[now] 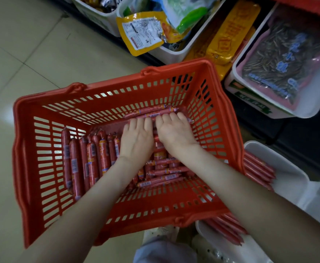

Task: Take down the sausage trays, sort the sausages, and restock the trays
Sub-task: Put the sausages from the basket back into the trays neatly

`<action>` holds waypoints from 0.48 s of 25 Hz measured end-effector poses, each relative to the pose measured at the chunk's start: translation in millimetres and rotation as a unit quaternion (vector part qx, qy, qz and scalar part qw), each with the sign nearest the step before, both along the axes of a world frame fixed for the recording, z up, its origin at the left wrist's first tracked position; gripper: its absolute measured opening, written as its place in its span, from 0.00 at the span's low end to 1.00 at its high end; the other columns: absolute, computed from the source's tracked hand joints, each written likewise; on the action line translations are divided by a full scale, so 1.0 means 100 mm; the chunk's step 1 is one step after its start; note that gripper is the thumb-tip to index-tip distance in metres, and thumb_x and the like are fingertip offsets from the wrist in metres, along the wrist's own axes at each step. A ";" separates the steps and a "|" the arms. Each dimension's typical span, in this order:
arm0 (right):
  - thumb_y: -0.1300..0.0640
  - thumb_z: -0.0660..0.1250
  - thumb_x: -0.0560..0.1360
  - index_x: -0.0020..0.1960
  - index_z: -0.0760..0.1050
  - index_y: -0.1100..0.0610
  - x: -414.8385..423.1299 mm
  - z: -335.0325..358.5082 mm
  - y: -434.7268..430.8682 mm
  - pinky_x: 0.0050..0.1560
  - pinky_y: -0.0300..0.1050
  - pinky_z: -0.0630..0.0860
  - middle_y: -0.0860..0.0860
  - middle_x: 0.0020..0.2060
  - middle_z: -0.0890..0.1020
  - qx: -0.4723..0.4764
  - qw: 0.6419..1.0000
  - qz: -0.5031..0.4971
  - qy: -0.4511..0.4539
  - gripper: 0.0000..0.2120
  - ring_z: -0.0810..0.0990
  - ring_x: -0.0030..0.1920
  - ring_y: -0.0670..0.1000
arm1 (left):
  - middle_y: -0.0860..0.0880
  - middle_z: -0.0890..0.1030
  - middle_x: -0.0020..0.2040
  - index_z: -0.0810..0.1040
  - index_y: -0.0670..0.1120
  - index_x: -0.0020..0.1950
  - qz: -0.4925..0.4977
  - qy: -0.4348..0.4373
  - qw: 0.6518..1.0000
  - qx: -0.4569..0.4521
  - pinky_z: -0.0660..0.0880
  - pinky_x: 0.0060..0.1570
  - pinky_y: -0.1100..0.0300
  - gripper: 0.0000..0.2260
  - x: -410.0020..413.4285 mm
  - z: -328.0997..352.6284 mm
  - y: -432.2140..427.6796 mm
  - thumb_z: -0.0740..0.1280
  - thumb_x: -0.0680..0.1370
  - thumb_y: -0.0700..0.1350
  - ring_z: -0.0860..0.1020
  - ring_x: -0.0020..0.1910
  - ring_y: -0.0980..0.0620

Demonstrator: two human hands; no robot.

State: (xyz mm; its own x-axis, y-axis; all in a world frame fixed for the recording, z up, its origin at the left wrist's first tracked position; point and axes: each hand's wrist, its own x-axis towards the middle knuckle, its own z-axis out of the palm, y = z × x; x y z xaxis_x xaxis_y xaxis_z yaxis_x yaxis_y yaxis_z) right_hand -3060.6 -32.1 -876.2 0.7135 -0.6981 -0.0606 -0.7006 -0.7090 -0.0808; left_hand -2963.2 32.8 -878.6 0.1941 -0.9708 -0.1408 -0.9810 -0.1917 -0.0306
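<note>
A red plastic shopping basket (41, 103) stands on the tiled floor and holds many red sausages. Several thicker sausages (90, 158) lie lengthwise on its left side; thinner ones (163, 173) are piled crosswise on the right. Both my hands reach down into the basket, palms down. My left hand (136, 141) and my right hand (174, 131) lie side by side, fingers stretched over a row of thin sausages (151, 111) at the far wall. A white tray (288, 171) at the right holds long thin sausages (257, 171). Another white tray (250, 249) in front holds more.
Shelf bins along the top hold snack packs: a yellow pouch (142, 33), yellow sausage packs (229, 33), and a white bin with a bag of sunflower seeds (280, 61). Beige floor tiles (22, 54) stretch to the left of the basket.
</note>
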 end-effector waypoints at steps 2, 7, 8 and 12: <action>0.63 0.55 0.68 0.36 0.77 0.57 -0.12 0.39 -0.02 0.38 0.46 0.72 0.52 0.30 0.79 -0.065 0.996 0.032 -0.047 0.12 0.78 0.32 0.55 | 0.39 0.76 0.44 0.72 0.38 0.51 0.003 -0.011 0.997 -0.073 0.71 0.39 0.48 0.15 -0.06 0.25 0.04 0.69 0.67 0.39 0.75 0.42 0.38; 0.59 0.57 0.67 0.41 0.74 0.56 -1.00 1.22 0.10 0.40 0.49 0.67 0.53 0.33 0.77 -0.135 0.987 -0.050 -0.077 0.07 0.76 0.35 0.57 | 0.37 0.76 0.49 0.77 0.43 0.53 -0.076 0.006 0.971 -0.227 0.68 0.49 0.45 0.15 -0.79 1.15 -0.04 0.65 0.67 0.41 0.72 0.49 0.39; 0.59 0.59 0.67 0.42 0.73 0.56 -1.28 1.26 0.19 0.40 0.49 0.65 0.54 0.33 0.77 -0.131 0.986 -0.080 -0.072 0.05 0.76 0.35 0.57 | 0.38 0.77 0.47 0.78 0.43 0.51 -0.120 0.026 0.968 -0.217 0.68 0.48 0.47 0.14 -1.02 1.26 -0.05 0.67 0.66 0.42 0.74 0.47 0.39; 0.58 0.67 0.61 0.44 0.74 0.59 -2.38 1.09 0.67 0.42 0.49 0.66 0.55 0.35 0.78 -0.064 0.974 -0.212 -0.045 0.12 0.78 0.35 0.58 | 0.45 0.78 0.38 0.79 0.48 0.46 -0.253 0.067 0.955 -0.141 0.69 0.38 0.53 0.13 -2.01 1.16 0.06 0.57 0.68 0.43 0.76 0.36 0.44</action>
State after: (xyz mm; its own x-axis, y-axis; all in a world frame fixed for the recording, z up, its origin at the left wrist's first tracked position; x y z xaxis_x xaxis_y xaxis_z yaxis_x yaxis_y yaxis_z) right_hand -3299.0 35.0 -767.0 0.3584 -0.9285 0.0968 -0.9265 -0.3665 -0.0853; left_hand -3163.7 38.6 -762.6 -0.3114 -0.9384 0.1498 -0.9416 0.3259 0.0841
